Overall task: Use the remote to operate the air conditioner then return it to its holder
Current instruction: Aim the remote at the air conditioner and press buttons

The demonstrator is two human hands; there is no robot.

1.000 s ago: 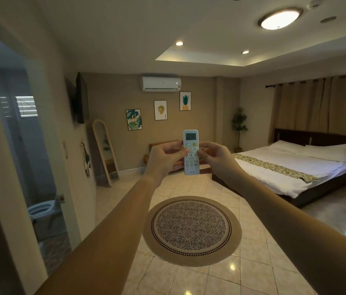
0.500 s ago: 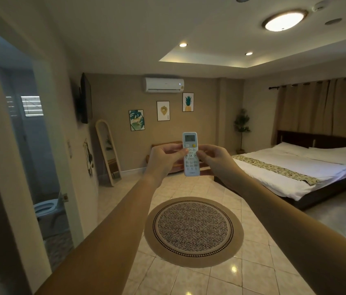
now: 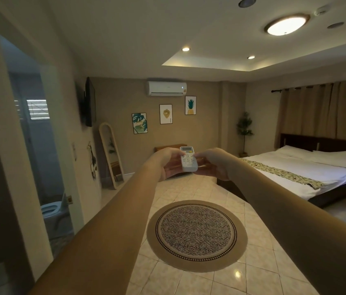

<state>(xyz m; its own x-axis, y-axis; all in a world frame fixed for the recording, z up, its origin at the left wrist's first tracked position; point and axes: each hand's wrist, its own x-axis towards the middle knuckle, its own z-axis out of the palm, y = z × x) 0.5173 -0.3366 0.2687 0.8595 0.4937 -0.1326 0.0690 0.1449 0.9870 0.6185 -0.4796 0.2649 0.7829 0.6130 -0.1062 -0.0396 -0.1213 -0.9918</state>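
Both arms are stretched out in front of me. A white remote with a small screen at its top end is held between my left hand and my right hand. It is tilted back, top end pointing towards the far wall. Both thumbs rest on its buttons. The white air conditioner hangs high on that far wall, above three framed pictures. No remote holder is visible in this view.
A round woven rug lies on the tiled floor below my arms. A bed fills the right side. On the left, an open doorway shows a toilet. A standing mirror leans on the left wall under a wall TV.
The remote has tipped from upright to leaning back towards the air conditioner, and both hands have sunk a little. My view has tilted up slightly.
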